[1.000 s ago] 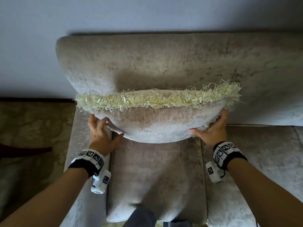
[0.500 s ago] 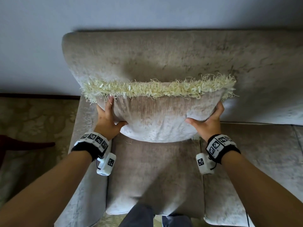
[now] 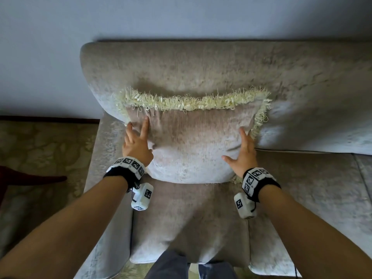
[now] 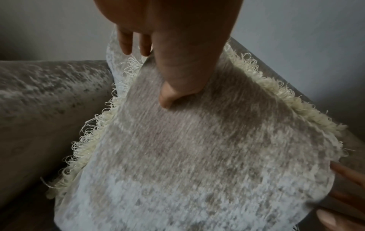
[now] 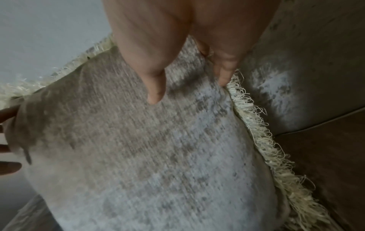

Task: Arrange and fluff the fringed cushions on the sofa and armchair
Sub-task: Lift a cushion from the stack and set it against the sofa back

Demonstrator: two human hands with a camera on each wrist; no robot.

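A beige fringed cushion stands on the sofa seat and leans on the backrest, its pale yellow fringe along the top. My left hand presses its left side with straight fingers, one finger lying on the face. In the left wrist view the thumb dents the cushion. My right hand lies flat along the right edge, thumb spread on the face. The right wrist view shows its fingertips beside the side fringe of the cushion.
The sofa's left armrest runs beside the cushion. Left of it lies a patterned rug with a dark red object on it. More seat stretches to the right. My legs stand against the sofa front.
The cushion has tipped from lying nearly flat in my hands to upright against the backrest. Both hands slid from under it up onto its sides.
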